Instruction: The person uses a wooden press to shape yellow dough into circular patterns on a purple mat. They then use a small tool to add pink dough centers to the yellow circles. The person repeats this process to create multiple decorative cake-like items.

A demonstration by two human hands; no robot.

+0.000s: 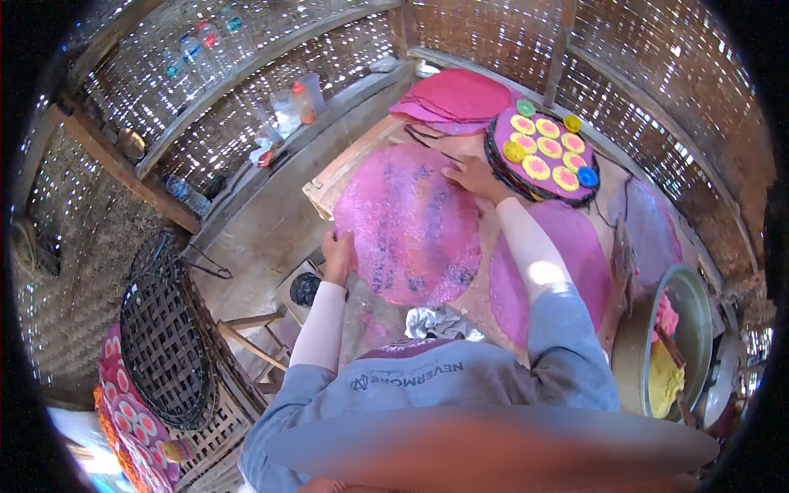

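Note:
A large round pink sheet [403,226], thin and shiny with dark smudges, is held up over the left part of the work table. My left hand [337,256] grips its left edge, fingers closed on the rim. At the upper right edge of the sheet, my right hand [477,178] holds on with its fingers lying over the top side. Beneath my right forearm lies another round purple-pink sheet [546,263]. Just beyond that hand stands a round dark-rimmed woven tray [491,156]. It bears several yellow flower-shaped pieces [549,147] with pink centres, on a pink sheet.
Folded darker pink sheets [460,94] lie at the back. Small cups, blue [587,177] and green [525,108], sit by the tray. At right, a basin [699,329] holds pink and yellow dough-like lumps. Black woven baskets [168,337] stand at left. Bottles [302,102] line the wall ledge.

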